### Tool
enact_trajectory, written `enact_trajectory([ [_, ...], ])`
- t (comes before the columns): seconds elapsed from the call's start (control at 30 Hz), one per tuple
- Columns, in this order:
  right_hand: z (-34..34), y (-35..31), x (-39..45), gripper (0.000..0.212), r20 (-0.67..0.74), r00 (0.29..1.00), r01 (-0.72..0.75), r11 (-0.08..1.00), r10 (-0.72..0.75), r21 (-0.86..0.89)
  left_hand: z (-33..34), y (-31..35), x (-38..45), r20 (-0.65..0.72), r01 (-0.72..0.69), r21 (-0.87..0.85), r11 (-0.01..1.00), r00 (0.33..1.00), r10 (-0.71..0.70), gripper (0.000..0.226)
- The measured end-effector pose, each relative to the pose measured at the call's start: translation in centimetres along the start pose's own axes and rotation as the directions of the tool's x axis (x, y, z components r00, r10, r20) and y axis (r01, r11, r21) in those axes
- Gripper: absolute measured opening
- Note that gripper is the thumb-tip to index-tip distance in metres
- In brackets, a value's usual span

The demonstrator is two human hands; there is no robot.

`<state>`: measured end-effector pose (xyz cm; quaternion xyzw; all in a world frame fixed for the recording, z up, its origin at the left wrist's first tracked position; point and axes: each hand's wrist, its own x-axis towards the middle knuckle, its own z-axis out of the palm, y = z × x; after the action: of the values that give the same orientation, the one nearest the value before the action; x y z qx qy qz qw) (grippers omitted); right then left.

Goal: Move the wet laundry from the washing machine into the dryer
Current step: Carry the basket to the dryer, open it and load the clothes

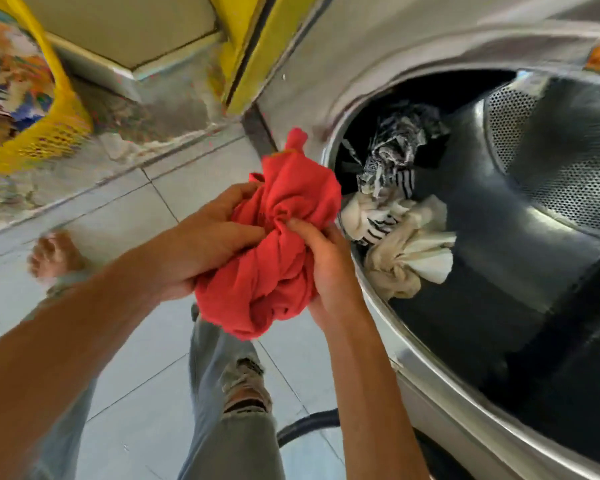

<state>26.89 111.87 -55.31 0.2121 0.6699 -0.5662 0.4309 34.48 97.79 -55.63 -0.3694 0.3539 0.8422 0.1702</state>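
While both hands — left hand (201, 237), right hand (326, 265) — grip the red garment (284, 244), the drum (520, 258) gapes.

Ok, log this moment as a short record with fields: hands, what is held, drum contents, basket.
left hand: grips the red cloth from the left
right hand: grips the same cloth from the right
red cloth: bunched, held outside the drum opening
drum: open, perforated metal wall
in drum: striped garment, cream cloth
basket: yellow, upper left, holds colourful laundry
floor: pale tiles
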Motion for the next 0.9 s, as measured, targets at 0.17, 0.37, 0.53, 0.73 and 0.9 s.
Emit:
enact_trajectory([
  [0.17, -11.2, -2.2, 0.6, 0.077, -0.246, 0.966, 0.118, 0.983, -0.081, 0.14, 9.8, -0.8, 4.7, 0.139, 0.03, 0.193, 0.981, 0.989, -0.058, 0.049],
  [0.37, -20.2, -8.8, 4.4, 0.06, -0.473, 0.88, 0.102, 0.988, -0.037, 0.112, 15.4, 0.9, 6.7, 0.136, 0.007, 0.352, 0.936, 0.989, -0.058, 0.049],
  [0.53, -20.6, -10.9, 8.8, 0.016, -0.594, 0.804, 0.006, 1.0, 0.002, 0.013, 12.7, 0.3, 6.3, 0.008, 0.078, 0.333, 0.94, 0.996, -0.086, 0.044],
  [0.73, -12.0, -9.3, 9.0, 0.024, -0.278, 0.96, -0.007, 1.0, 0.009, 0.006, 6.2, -1.0, 4.5, -0.138, 0.149, 0.263, 0.953, 0.984, -0.116, 0.039],
  [0.9, -0.6, -5.9, 8.6, 0.025, -0.031, 0.997, -0.072, 0.966, 0.066, -0.249, -0.9, 0.7, 2.9, -0.227, 0.125, 0.243, 0.962, 0.972, -0.069, 0.034],
])
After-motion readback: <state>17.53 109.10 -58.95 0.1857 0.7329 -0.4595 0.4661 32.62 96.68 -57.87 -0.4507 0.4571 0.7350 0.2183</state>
